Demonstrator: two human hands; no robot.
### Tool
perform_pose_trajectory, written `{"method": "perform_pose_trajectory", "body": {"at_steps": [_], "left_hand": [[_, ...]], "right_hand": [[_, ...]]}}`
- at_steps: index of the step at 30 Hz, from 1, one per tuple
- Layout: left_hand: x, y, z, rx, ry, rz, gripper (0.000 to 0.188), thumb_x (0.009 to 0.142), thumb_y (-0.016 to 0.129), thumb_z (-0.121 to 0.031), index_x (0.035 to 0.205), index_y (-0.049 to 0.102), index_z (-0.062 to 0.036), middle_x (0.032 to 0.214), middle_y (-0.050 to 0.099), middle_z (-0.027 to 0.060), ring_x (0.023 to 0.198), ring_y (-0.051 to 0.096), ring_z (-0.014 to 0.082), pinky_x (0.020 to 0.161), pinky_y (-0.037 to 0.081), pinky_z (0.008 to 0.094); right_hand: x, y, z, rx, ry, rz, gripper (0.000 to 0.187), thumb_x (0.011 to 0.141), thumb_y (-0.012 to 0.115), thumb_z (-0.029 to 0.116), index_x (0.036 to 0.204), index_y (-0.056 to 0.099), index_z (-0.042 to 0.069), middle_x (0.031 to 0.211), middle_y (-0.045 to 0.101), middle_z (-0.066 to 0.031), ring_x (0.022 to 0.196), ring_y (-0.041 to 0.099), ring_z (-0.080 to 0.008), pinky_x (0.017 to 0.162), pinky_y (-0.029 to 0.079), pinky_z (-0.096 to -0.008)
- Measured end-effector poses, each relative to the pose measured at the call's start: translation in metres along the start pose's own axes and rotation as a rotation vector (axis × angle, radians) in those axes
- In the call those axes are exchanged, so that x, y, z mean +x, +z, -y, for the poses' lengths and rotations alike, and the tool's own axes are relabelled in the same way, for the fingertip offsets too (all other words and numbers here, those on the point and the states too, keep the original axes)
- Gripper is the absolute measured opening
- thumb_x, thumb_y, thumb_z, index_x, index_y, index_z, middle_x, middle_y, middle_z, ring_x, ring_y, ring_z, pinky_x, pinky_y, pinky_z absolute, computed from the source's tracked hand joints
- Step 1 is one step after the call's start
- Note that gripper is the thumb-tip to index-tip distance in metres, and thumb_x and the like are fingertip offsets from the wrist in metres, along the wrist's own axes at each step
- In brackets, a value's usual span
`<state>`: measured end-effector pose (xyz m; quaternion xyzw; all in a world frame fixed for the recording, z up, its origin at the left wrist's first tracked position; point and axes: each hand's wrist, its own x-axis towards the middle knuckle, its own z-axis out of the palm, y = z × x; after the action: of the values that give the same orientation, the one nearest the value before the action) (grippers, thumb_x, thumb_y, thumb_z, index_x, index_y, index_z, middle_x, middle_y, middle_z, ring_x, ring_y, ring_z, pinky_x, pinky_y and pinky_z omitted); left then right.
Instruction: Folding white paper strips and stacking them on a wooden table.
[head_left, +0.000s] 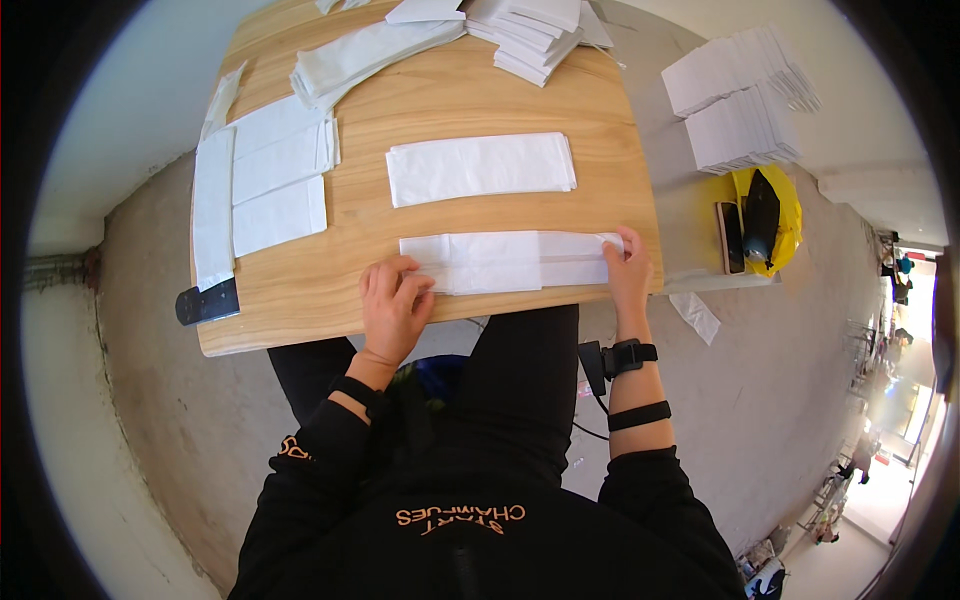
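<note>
A long, flat white folded strip, of paper or thin film, lies along the table's near edge. A more see-through layer shows at its two ends. My left hand is at its left end, thumb and fingers bent together over the lower corner. At the right end, my right hand pinches the strip between thumb and forefinger. Just beyond lies a small pile of similar white strips, flat and apart from my hands.
On the wooden table, more white strips lie at left, beside a dark flat piece. Stacked white sheets stand at the back. Right of the table are white stacks, a phone and a yellow bag.
</note>
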<state>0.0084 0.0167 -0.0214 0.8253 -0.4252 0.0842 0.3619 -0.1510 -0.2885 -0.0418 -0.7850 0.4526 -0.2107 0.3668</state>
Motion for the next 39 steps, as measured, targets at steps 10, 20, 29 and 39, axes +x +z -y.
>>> {"method": "perform_pose_trajectory", "body": {"at_steps": [10, 20, 29, 39], "left_hand": [[-0.001, 0.000, 0.002, -0.010, 0.018, 0.017, 0.021, 0.067, 0.072, -0.006, 0.085, 0.062, -0.0103, 0.102, 0.056, 0.0079, 0.096, 0.053, 0.0290, 0.088, 0.038, 0.0416], [0.001, 0.001, 0.000, -0.007, 0.003, 0.033, 0.020, 0.068, 0.071, -0.005, 0.084, 0.060, -0.0106, 0.101, 0.057, 0.0071, 0.094, 0.054, 0.0281, 0.088, 0.038, 0.0407], [-0.001, -0.008, 0.006, 0.015, -0.024, 0.026, 0.018, 0.072, 0.069, -0.003, 0.087, 0.059, -0.0073, 0.098, 0.058, 0.0084, 0.094, 0.054, 0.0297, 0.089, 0.038, 0.0418], [-0.024, -0.046, 0.020, -0.246, -0.587, -0.039, 0.012, 0.084, 0.065, -0.007, 0.090, 0.058, 0.0008, 0.087, 0.056, 0.0130, 0.078, 0.056, 0.0277, 0.072, 0.045, 0.0341]], "right_hand": [[-0.018, 0.007, 0.044, -0.432, -0.265, -0.227, 0.036, 0.081, 0.065, 0.011, 0.115, 0.057, 0.003, 0.101, 0.058, -0.0176, 0.099, 0.056, -0.0314, 0.086, 0.046, -0.0401], [-0.068, 0.073, 0.108, 0.113, -0.343, 0.530, 0.025, 0.080, 0.061, 0.003, 0.103, 0.060, 0.011, 0.090, 0.056, -0.0093, 0.083, 0.061, -0.0244, 0.071, 0.049, -0.0352], [-0.074, 0.079, 0.113, -0.064, -0.377, 0.502, 0.031, 0.076, 0.062, 0.004, 0.106, 0.061, 0.014, 0.092, 0.053, -0.0088, 0.088, 0.058, -0.0271, 0.073, 0.049, -0.0378], [-0.081, 0.079, 0.119, -0.185, -0.511, 0.438, 0.048, 0.070, 0.076, 0.016, 0.116, 0.062, 0.016, 0.091, 0.048, -0.0089, 0.088, 0.053, -0.0267, 0.072, 0.048, -0.0382]]}}
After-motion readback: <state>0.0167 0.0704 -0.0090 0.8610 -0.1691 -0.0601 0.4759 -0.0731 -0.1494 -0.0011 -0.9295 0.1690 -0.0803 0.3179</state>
